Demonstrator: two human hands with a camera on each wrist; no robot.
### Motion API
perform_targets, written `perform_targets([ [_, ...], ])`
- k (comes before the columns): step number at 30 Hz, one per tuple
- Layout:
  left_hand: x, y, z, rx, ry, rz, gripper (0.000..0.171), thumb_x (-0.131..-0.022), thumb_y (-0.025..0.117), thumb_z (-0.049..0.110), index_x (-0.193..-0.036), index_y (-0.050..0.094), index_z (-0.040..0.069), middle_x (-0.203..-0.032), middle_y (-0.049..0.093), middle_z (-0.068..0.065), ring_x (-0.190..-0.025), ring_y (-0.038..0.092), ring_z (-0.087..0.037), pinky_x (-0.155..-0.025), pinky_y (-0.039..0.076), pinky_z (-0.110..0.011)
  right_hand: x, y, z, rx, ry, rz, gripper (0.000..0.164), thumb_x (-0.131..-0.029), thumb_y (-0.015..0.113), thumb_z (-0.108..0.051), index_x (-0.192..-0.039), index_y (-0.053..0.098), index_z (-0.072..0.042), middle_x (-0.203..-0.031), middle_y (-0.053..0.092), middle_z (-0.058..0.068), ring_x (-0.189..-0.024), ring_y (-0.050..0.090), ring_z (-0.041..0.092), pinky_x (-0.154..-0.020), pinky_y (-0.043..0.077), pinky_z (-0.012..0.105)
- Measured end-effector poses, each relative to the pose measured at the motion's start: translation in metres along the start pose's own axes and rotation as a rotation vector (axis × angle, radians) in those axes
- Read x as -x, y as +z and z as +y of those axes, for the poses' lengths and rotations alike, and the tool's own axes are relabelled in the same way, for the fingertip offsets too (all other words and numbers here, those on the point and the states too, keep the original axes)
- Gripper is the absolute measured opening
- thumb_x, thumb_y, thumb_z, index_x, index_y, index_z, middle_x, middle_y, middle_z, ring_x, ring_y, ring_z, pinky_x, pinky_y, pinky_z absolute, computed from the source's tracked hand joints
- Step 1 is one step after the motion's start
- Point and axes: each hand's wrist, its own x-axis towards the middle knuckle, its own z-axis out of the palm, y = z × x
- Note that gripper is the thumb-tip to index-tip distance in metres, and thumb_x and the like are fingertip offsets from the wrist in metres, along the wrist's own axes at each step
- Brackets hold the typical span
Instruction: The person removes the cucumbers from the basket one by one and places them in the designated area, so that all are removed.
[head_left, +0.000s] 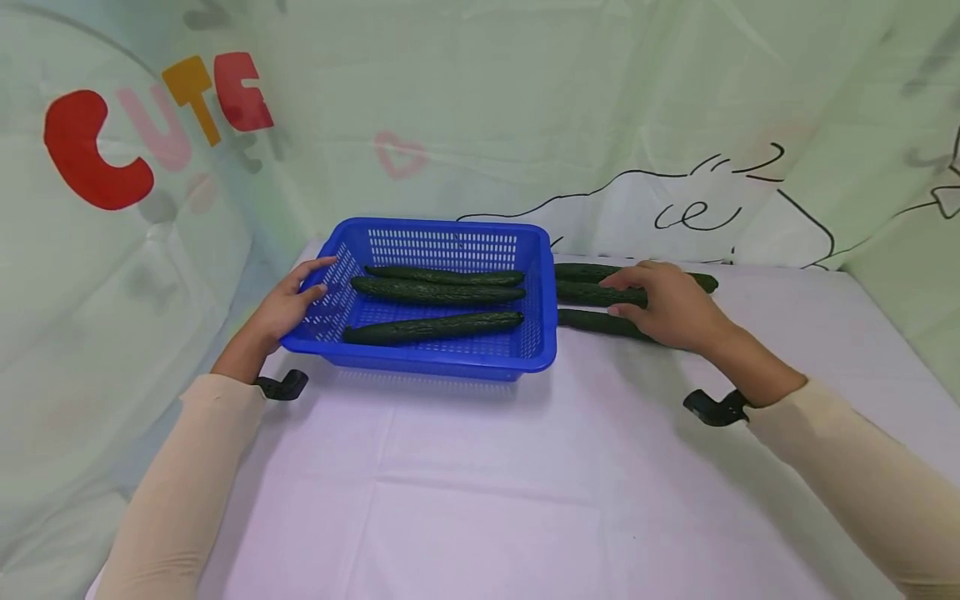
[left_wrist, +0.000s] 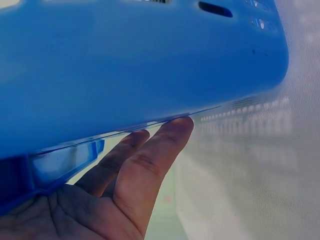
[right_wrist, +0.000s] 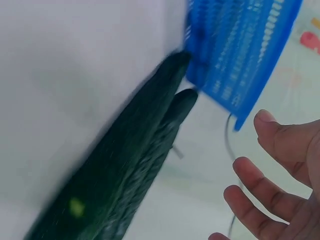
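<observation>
Well, from my end I see the basket (head_left: pixel 442 358) on the pale counter (head_left: pixel 480 492), its long side toward the person and its left end in the left hand (head_left: pixel 288 304): that hand is clamped on the rim, with digits showing over the top in the head view and others against the outer wall in the left wrist view. Inside lie three cucumbers (head_left: pixel 435 327), roughly parallel, running left to right; the rear two are close together, and the front one sits a little apart. Just right of the basket I count three more cucumbers (head_left: pixel 592 294) on the counter, side by side, their left ends cut off by the basket's rim in the head view; I cannot tell from there whether they touch it. Over these I have the right hand (head_left: pixel 671 308), its thumb and fingers apart and loosely bent, with nothing between them; the right wrist view shows a gap from the fingers to the two cucumbers it catches. Each wrist carries a black mount (head_left: pixel 716 408) below a beige sleeve (head_left: pixel 847 467). Behind, I see a pale green sheet (head_left: pixel 480 100) with coloured letters (head_left: pixel 97 150) at left reading CUTE, a pink heart (head_left: pixel 400 156) and black line drawing at right.
</observation>
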Motion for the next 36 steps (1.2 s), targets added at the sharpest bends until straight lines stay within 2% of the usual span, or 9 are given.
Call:
perform_targets([
  [6, 0.0, 0.0, 0.0, -0.003, 0.008, -0.001, 0.053, -0.107, 0.037, 0.025, -0.157, 0.022, 0.034, -0.166, 0.013, -0.016, -0.142, 0.029, -0.053, -0.104, 0.035, -0.07, -0.014, 0.001, -0.028, -0.027, -0.039, -0.024, 0.032, -0.087, 0.073, -0.009, -0.119, 0.069, -0.006, -0.113, 0.069, 0.015, -0.11, 0.062, 0.035, -0.094, 0.049, 0.053],
  [11, 0.0, -0.001, 0.0, 0.006, 0.007, -0.001, 0.053, -0.107, 0.037, 0.024, -0.157, 0.022, 0.033, -0.165, 0.014, -0.017, -0.141, 0.03, -0.054, -0.103, 0.037, -0.07, -0.03, 0.013, -0.054, -0.045, -0.101, -0.066, 0.033, -0.087, 0.074, -0.012, -0.12, 0.069, -0.007, -0.116, 0.069, 0.013, -0.113, 0.061, 0.033, -0.096, 0.049, 0.051],
  [13, 0.0, -0.001, 0.0, 0.01, 0.006, -0.001, 0.053, -0.106, 0.038, 0.024, -0.157, 0.022, 0.033, -0.165, 0.014, -0.017, -0.141, 0.03, -0.054, -0.103, 0.037, -0.069, -0.035, 0.02, -0.065, -0.034, -0.129, -0.088, 0.034, -0.087, 0.075, -0.015, -0.12, 0.069, -0.009, -0.118, 0.069, 0.012, -0.115, 0.06, 0.033, -0.098, 0.048, 0.052],
  [20, 0.0, 0.0, 0.0, 0.013, 0.007, 0.0, 0.053, -0.106, 0.038, 0.024, -0.157, 0.023, 0.033, -0.165, 0.014, -0.017, -0.141, 0.031, -0.054, -0.103, 0.037, -0.069, -0.052, 0.047, -0.094, 0.066, -0.249, -0.128, 0.033, -0.085, 0.077, -0.019, -0.118, 0.071, -0.015, -0.113, 0.07, 0.008, -0.108, 0.061, 0.033, -0.086, 0.048, 0.05],
  [25, -0.001, -0.001, -0.001, 0.008, 0.008, 0.004, 0.053, -0.106, 0.038, 0.024, -0.156, 0.023, 0.033, -0.165, 0.014, -0.017, -0.141, 0.031, -0.054, -0.103, 0.038, -0.069, -0.065, 0.063, -0.106, 0.097, -0.272, -0.167, 0.036, -0.084, 0.078, -0.017, -0.119, 0.071, -0.013, -0.111, 0.07, 0.011, -0.107, 0.061, 0.035, -0.092, 0.049, 0.051],
  [28, -0.001, 0.0, -0.001, 0.012, 0.011, 0.002, 0.053, -0.106, 0.038, 0.023, -0.156, 0.024, 0.032, -0.165, 0.014, -0.017, -0.141, 0.032, -0.053, -0.103, 0.038, -0.069, -0.072, 0.072, -0.111, 0.177, -0.278, -0.203, 0.038, -0.084, 0.078, -0.018, -0.121, 0.069, -0.014, -0.112, 0.069, 0.012, -0.107, 0.061, 0.035, -0.096, 0.049, 0.051],
  [31, -0.001, -0.001, 0.0, 0.014, 0.014, -0.004, 0.052, -0.106, 0.038, 0.023, -0.156, 0.024, 0.032, -0.165, 0.014, -0.017, -0.141, 0.032, -0.053, -0.104, 0.038, -0.068, -0.077, 0.083, -0.114, 0.306, -0.282, -0.234, 0.041, -0.087, 0.076, -0.021, -0.127, 0.066, -0.017, -0.118, 0.067, 0.013, -0.111, 0.059, 0.035, -0.099, 0.048, 0.05],
  [34, -0.001, -0.001, 0.0, 0.016, 0.014, -0.009, 0.052, -0.106, 0.038, 0.024, -0.156, 0.024, 0.032, -0.165, 0.014, -0.016, -0.141, 0.031, -0.053, -0.104, 0.037, -0.068, -0.081, 0.091, -0.117, 0.417, -0.305, -0.237, 0.042, -0.093, 0.068, -0.019, -0.134, 0.06, -0.016, -0.123, 0.065, 0.014, -0.113, 0.058, 0.034, -0.1, 0.049, 0.048],
  [36, -0.001, -0.002, 0.0, 0.018, 0.012, -0.011, 0.053, -0.106, 0.038, 0.024, -0.156, 0.024, 0.033, -0.165, 0.013, -0.016, -0.141, 0.031, -0.053, -0.104, 0.037, -0.069, -0.084, 0.094, -0.12, 0.451, -0.32, -0.242, 0.044, -0.096, 0.063, -0.015, -0.139, 0.055, -0.015, -0.127, 0.064, 0.015, -0.116, 0.059, 0.034, -0.101, 0.049, 0.047],
])
